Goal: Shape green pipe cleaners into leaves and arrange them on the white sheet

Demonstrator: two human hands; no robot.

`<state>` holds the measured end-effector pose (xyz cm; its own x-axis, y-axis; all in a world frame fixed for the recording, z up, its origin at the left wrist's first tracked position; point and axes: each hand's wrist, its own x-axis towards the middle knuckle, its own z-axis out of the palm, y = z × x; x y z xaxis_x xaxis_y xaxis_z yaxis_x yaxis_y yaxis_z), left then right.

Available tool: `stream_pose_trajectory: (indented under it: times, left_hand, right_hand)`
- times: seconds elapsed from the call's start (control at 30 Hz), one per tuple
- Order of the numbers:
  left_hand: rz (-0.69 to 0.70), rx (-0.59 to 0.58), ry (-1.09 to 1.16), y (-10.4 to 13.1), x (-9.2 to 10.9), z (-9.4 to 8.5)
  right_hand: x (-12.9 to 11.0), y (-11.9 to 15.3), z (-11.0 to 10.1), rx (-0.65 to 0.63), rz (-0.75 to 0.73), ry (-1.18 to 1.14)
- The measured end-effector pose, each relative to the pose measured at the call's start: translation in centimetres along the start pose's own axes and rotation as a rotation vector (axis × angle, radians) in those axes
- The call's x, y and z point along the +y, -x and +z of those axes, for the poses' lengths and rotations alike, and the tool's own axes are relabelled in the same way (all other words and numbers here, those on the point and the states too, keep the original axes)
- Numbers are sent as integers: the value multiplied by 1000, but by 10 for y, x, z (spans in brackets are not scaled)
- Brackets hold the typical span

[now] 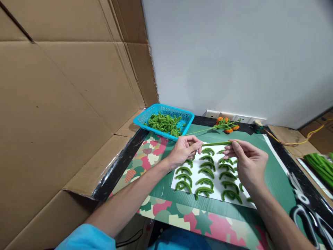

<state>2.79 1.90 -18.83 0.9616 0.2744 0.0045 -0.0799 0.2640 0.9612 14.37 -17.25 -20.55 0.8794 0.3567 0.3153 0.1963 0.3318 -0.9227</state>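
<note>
Blue sleeve (pixel 87 239), green strip (pixel 217 143), ends pinched in left fingers (pixel 195 146), right fingers (pixel 237 149)

Centre frame, a chenille stem (pixel 217 143) lies between the left hand (pixel 185 151) and right hand (pixel 250 161), over a paper sheet (pixel 217 187) bearing columns of bent chenille pieces (pixel 206 172). Behind, a plastic basket (pixel 166 108) holds looped pieces (pixel 166 123); right of it, artificial flowers (pixel 228 131) lie before wall sockets (pixel 243 119). Scissors (pixel 301 198) lie lower right, a stem bundle (pixel 319 170) beyond; a cardboard panel (pixel 65 97) stands left.

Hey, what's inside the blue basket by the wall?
The blue basket holds a heap of fuzzy green pieces, many of them curved. Its perforated far wall shows behind them; whatever lies beneath the heap is covered and can't be seen.
</note>
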Motion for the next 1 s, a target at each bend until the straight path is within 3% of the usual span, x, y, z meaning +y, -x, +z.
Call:
stream_pose_trajectory:
  times: [0.33,0.57,1.0]
  left_hand:
    - [4,75,61,-2,-1,-3]
    - [-47,79,105,-2,-1,-6]
    - [-9,148,130,-4,0,-7]
  right_hand:
    - [0,-1,0,66,-16,-8]
    - [1,0,1,36,-12,-2]
    - [4,0,-1,34,0,-21]
